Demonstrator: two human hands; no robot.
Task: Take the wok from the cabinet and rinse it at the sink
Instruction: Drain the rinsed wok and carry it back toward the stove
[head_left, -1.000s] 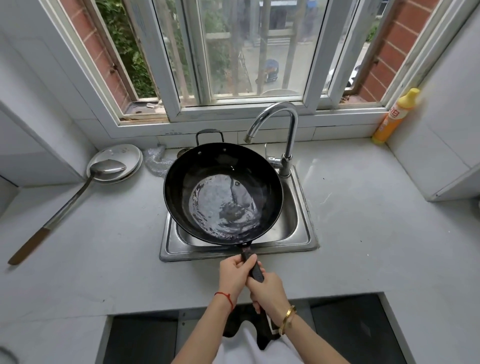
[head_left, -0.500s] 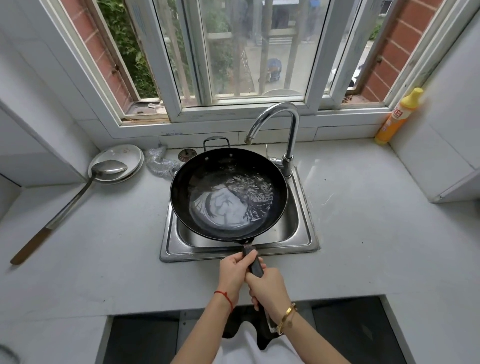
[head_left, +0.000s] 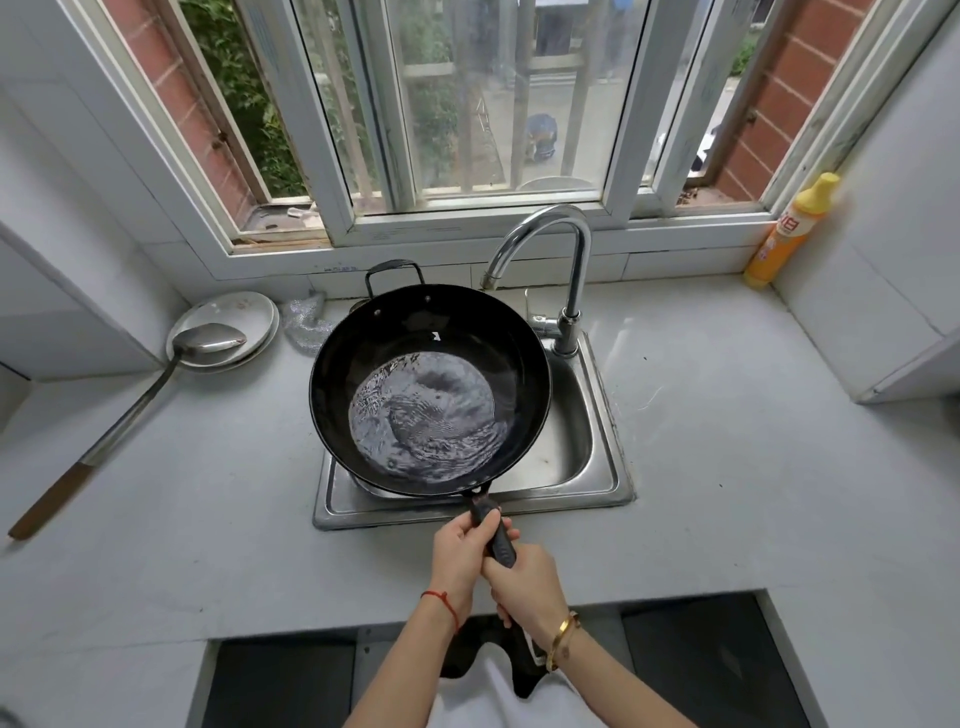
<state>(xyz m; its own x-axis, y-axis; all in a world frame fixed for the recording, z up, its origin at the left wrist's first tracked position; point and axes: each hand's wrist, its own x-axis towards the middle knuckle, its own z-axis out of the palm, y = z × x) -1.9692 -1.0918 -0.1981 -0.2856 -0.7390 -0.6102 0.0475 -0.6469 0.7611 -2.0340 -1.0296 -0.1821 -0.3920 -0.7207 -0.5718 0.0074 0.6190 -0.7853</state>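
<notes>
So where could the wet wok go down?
Bare counter lies right of the sink, up to the yellow bottle. Another patch lies between the ladle and sink. The back left corner is crowded: plates, scrubber.

Grey worktop: plate and ladle far left of hands; yellow bottle far right.

Black wok, yellow bottle, steel-grey sink, rippling silver water.
</notes>
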